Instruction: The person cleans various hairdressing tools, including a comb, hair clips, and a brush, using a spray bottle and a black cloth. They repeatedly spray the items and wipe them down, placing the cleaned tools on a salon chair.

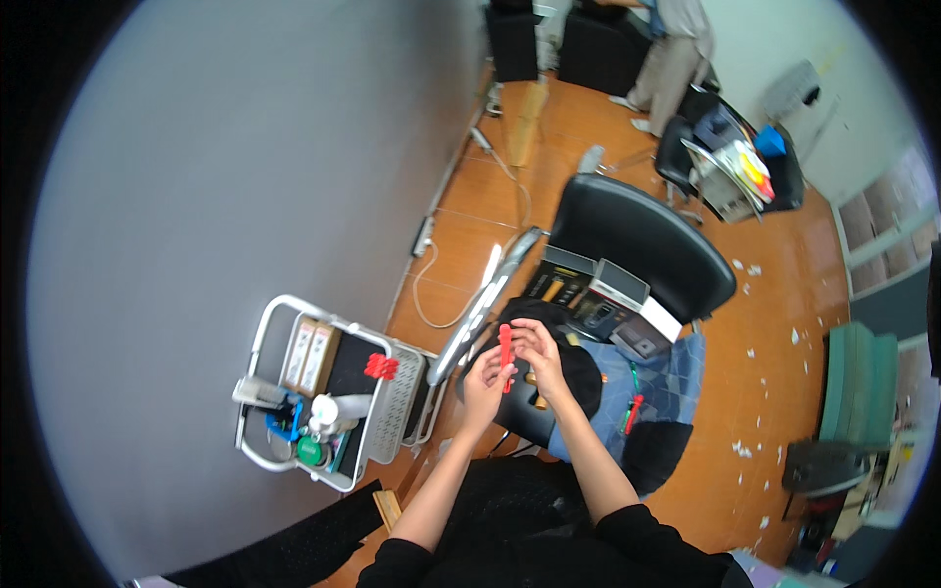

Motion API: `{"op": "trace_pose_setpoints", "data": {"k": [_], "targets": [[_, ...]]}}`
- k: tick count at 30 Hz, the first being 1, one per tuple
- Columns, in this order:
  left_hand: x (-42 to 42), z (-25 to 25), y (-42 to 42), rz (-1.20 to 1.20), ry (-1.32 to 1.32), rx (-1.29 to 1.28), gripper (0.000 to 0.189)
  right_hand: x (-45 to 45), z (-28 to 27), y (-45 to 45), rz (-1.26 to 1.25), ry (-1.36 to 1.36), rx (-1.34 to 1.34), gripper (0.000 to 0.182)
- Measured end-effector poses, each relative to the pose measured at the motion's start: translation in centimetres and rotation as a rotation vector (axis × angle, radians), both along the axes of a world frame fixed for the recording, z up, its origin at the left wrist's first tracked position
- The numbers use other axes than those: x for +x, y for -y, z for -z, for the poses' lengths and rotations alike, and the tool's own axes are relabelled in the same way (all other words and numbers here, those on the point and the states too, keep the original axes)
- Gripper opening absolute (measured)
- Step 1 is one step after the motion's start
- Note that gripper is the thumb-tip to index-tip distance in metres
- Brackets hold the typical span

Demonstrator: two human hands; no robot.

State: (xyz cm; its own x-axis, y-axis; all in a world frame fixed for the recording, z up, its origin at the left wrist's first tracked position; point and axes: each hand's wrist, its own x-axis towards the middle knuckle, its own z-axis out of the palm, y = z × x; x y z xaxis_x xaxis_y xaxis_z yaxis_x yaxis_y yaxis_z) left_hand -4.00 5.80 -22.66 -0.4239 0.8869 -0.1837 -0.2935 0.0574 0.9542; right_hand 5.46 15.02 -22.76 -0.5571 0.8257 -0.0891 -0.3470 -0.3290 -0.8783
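Above a black salon chair (641, 228), my left hand (485, 381) grips a slim red plastic tool (506, 345), held upright; it looks like a hair clip, though its exact kind is hard to tell. My right hand (539, 354) is raised beside its upper part with bent fingers; whether it touches the tool is unclear. Below the hands lie a black cloth (584, 382) and some small wooden-coloured pieces (542, 403). Blue patterned fabric (665, 382) drapes over the seat's right side, with a red and green item (634, 409) on it. Several product boxes (621, 285) lean against the backrest.
A white-framed trolley (259, 345) at the left holds red clips (381, 366), bottles (342, 409) and long boxes (319, 357). A white cable (416, 294) runs over the floor. Farther off, a person (673, 59) stands near a loaded chair (673, 158). White scraps litter the floor.
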Motion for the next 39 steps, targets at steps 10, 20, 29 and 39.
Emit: {"op": "trace_pose_setpoints", "data": {"k": [10,20,29,39], "targets": [[-12.4,-2.6,16.1,-0.516,-0.137,0.084,0.036,-17.9,-1.5,13.4,-0.453,-0.033,0.120,0.048],[-19.5,-4.5,28.1,-0.731,-0.239,0.117,0.035,-27.3,4.0,20.5,-0.675,0.246,0.553,0.099],[-21.8,-9.4,27.2,-0.500,0.027,0.320,0.033,-26.1,0.6,20.5,-0.097,0.393,0.767,0.049],[-19.7,-15.8,18.3,-0.164,-0.078,0.386,0.037,-11.9,-17.0,19.0,-0.014,-0.325,0.107,0.024]]}}
